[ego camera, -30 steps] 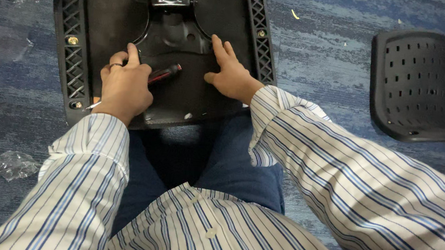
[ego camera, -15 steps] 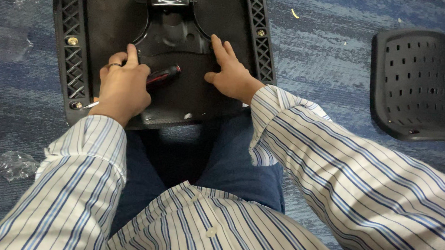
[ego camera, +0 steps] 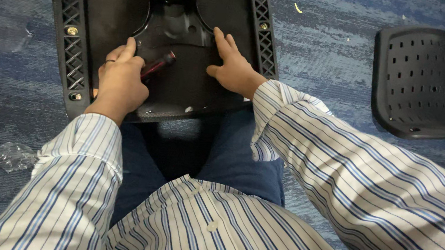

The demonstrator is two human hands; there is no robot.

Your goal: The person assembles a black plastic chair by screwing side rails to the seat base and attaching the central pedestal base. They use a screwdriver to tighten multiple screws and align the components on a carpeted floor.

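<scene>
An upturned black chair seat is laid on blue carpet, with a perforated backrest well apart. The seat is pressed by the flat, open right hand. A red-handled tool is clasped in the left hand.

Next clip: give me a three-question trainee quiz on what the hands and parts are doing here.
1. True or false: the right hand lies flat on the upturned seat base.
2. What does the left hand hold?
A. a dark red-handled tool
B. a plastic bag
C. a bolt
3. Which part lies on the carpet at the right?

Key: 1 true; 2 A; 3 the perforated black backrest panel.
</scene>
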